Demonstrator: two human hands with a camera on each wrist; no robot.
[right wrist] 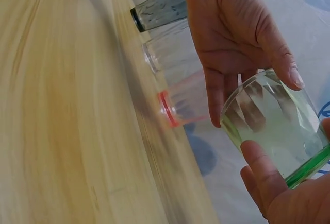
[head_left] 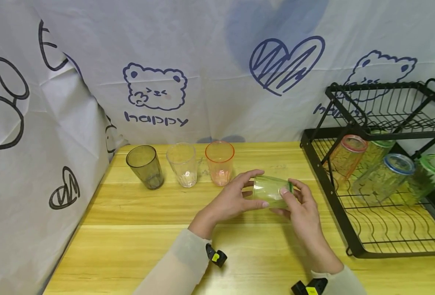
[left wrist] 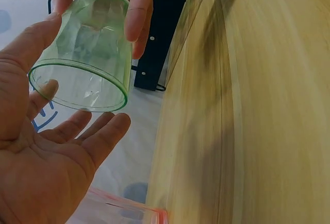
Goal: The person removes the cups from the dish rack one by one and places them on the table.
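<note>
A clear green drinking glass (head_left: 270, 190) is held on its side above the table, its rim toward my left hand (head_left: 232, 196). My right hand (head_left: 304, 211) pinches it at the thick base end, thumb on the near side and fingers round the far side. In the left wrist view, the left hand's spread fingers (left wrist: 105, 139) lie right by the rim, its thumb along the side of the glass. To the left stand three upright glasses in a row: smoky grey (head_left: 146, 168), clear (head_left: 182, 166) and red-tinted (head_left: 220, 164).
A black two-tier dish rack (head_left: 331, 192) stands at the right. On its lower tier are several upturned glasses, among them a red-tinted one (head_left: 348, 153), a blue-based one (head_left: 381, 184) and a green one (head_left: 425, 180). A white printed cloth (head_left: 217, 82) hangs behind the wooden table (head_left: 128, 254).
</note>
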